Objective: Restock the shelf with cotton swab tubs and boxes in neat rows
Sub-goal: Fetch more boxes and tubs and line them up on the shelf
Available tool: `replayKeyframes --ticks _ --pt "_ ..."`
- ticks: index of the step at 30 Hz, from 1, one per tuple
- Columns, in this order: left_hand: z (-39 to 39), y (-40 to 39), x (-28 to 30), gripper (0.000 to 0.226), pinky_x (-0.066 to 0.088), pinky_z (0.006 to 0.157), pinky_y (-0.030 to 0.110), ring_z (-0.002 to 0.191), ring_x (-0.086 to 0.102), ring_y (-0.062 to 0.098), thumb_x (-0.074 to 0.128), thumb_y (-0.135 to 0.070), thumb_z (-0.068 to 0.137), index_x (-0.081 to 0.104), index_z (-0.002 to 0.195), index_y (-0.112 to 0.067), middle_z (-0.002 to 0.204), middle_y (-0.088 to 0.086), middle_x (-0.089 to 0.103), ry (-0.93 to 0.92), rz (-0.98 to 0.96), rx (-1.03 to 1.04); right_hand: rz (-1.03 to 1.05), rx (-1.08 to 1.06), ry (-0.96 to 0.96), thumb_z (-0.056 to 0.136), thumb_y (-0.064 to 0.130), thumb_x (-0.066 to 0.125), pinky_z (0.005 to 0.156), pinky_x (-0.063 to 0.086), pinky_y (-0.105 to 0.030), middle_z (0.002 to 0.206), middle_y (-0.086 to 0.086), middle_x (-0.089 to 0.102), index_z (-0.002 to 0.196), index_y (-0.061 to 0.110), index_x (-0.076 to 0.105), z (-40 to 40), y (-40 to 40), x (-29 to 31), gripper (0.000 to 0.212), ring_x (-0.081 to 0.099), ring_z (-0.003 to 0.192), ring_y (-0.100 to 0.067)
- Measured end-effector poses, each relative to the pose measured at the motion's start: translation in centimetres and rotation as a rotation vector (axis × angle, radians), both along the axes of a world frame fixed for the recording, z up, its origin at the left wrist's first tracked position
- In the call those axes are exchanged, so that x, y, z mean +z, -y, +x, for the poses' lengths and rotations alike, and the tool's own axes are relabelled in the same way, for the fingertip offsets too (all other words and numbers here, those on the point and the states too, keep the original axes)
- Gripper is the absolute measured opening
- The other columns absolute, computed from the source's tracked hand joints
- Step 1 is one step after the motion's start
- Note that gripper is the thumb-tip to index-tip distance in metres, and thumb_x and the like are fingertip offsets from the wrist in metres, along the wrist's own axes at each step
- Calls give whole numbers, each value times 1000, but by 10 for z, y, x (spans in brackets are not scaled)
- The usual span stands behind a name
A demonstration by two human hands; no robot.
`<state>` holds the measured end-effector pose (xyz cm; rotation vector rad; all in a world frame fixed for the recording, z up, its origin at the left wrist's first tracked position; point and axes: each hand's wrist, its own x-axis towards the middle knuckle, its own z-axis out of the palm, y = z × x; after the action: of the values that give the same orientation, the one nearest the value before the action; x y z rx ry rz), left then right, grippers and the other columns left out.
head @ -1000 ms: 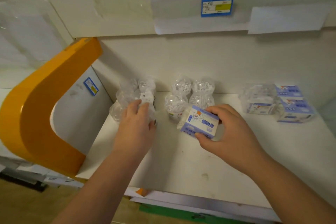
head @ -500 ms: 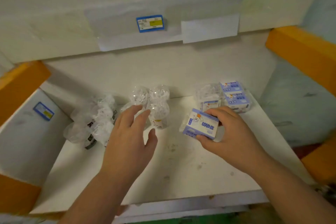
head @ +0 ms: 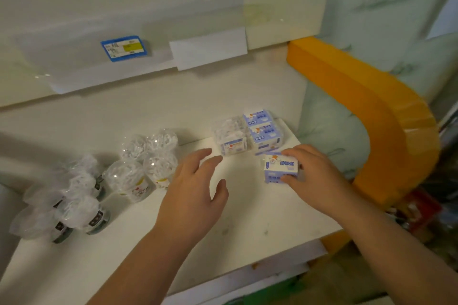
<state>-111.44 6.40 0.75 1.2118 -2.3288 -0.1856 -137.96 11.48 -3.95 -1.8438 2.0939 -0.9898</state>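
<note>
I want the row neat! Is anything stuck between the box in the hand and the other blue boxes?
Nothing visible. The right hand holds the box just in front of the blue boxes, nothing between them.

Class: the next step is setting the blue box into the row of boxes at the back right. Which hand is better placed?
The right hand: it grips the blue box, just before the box row. The left hand hovers open, holding nothing.

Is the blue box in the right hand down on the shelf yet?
Cannot tell. The right hand grips the blue box low at the shelf, before the box row; contact is hidden.
</note>
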Motion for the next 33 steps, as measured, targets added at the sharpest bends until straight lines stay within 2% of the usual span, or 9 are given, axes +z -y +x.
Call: replayKeyframes --ticks 3,8,16,20,23,26,28,31,33 --pt "-15 3 -2 45 43 101 33 126 50 22 69 -25 82 60 125 -19 136 1 51 -23 2 -41 39 -4 -4 83 14 73 94 40 -23 122 2 50 128 20 60 -4 11 -4 47 53 109 -18" --pt "-27 6 -6 43 45 102 37 128 48 20 66 -27 83 61 125 -19 138 1 50 -30 21 -75 18 -19 -8 87 6 65 88 32 -16 122 -3 47 126 22 64 -7 27 -6 42 49 111 -21" --pt "-30 13 -7 43 46 100 37 127 48 19 69 -22 83 59 125 -22 137 -3 50 -36 48 -52 38 -11 0 90 10 64 87 38 -17 128 2 45 130 23 60 -8 35 -2 42 50 110 -16" --pt "-32 16 -3 44 49 95 38 125 49 19 68 -23 83 59 126 -23 137 -4 49 -39 49 -46 10 -17 -15 84 19 70 93 45 -27 127 3 47 129 23 58 -6 32 2 47 49 115 -19" --pt "-32 20 1 45 44 101 34 128 46 17 67 -22 84 58 127 -22 138 -4 48 -40 44 -35 -39 -22 -23 79 23 74 93 44 -26 126 3 49 128 20 55 -1 26 11 52 49 114 -18" --pt "-28 21 7 46 37 100 25 128 45 14 67 -22 84 58 128 -22 138 -5 48 -55 41 -16 -122 -29 6 78 21 75 89 39 -19 123 4 52 124 18 55 3 22 25 50 51 112 -16" --pt "-23 20 12 47 35 100 25 127 45 13 68 -21 83 58 129 -21 137 -4 50 -62 11 1 -177 -42 24 78 23 75 91 38 -18 122 4 53 123 18 56 8 22 37 49 52 112 -15" --pt "-8 18 20 47 33 102 23 127 44 14 69 -21 82 58 129 -20 135 -5 50 -75 -19 59 -218 -22 63 78 25 72 93 42 -21 120 7 53 121 20 56 24 28 54 46 54 111 -16" --pt "9 14 25 48 32 103 24 127 45 15 70 -21 82 57 129 -21 135 -5 50 -78 -35 97 -237 37 89 77 31 67 94 46 -28 119 9 53 119 22 56 42 35 64 44 55 111 -15"
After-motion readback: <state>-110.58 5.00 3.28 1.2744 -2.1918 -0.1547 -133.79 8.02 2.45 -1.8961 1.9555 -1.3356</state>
